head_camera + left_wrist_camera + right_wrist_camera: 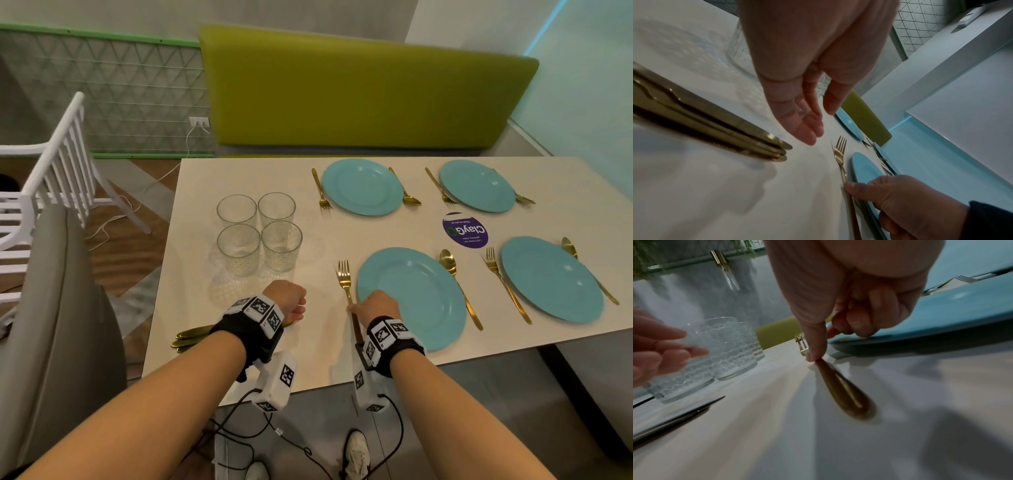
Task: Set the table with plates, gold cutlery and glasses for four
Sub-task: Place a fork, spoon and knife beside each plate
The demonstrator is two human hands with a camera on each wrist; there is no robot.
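Four teal plates lie on the white table [318,363], each flanked by a gold fork and spoon. My right hand [353,308] [818,354] pinches the handle of the gold fork [344,277] [839,154] [842,389], which lies just left of the nearest plate [411,298] [865,170]. My left hand [291,303] [812,125] hovers empty, fingers relaxed, in front of a cluster of clear glasses [259,233] [725,350]. Several gold knives [191,337] [715,123] lie stacked under my left wrist by the front edge.
A purple round sticker [464,230] sits between the plates. A green bench back [359,96] runs behind the table. A grey chair back [61,308] and a white slatted chair [51,178] stand at the left. Cables trail on the floor.
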